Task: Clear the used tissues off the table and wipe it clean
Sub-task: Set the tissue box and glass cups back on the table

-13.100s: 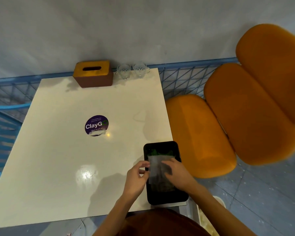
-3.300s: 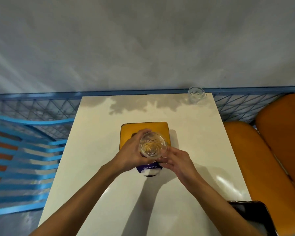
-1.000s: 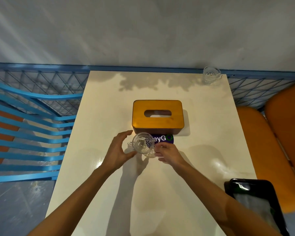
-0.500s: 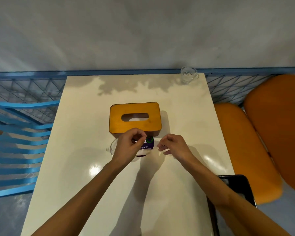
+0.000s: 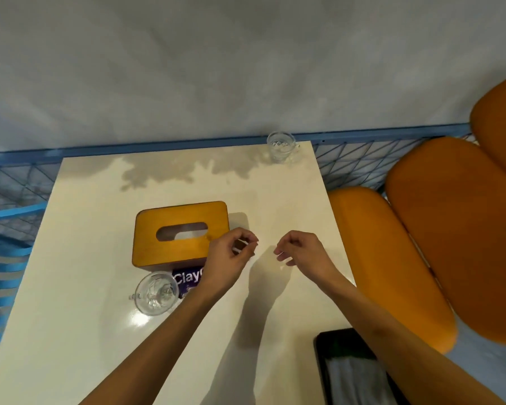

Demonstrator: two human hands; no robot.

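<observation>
Used tissue [image 5: 354, 378] lies in the black tray [image 5: 342, 343] at the counter's [image 5: 85, 331] 5 o'clock. Left hand [image 5: 231, 258] fingers curl; whether they pinch anything, cannot tell. Right hand [image 5: 301, 252] hangs loosely curled, empty. Wiping likely next: pull a sheet from the tissue box [image 5: 181, 232] at 9 o'clock.

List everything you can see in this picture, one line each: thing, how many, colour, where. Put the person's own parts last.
Rectangular glossy table: 1, cream, centre of view.
Wooden tissue box with oval slot: 1, orange-yellow, mid-table.
Clear glass handled cups: 2, colourless; near cup just in front of the box, far cup at the far right corner.
Round sticker: 1, purple with white lettering, on the table, partly hidden.
Flat tray: 1, black, at the near right corner, holding pale crumpled material.
Cushioned seat pads: 3, orange, right of the table.
Metal mesh railing: 1, blue, behind the table.
Hands: 2, bare; left hand and right hand above mid-table, fingers loosely curled, nothing visible in them.
</observation>
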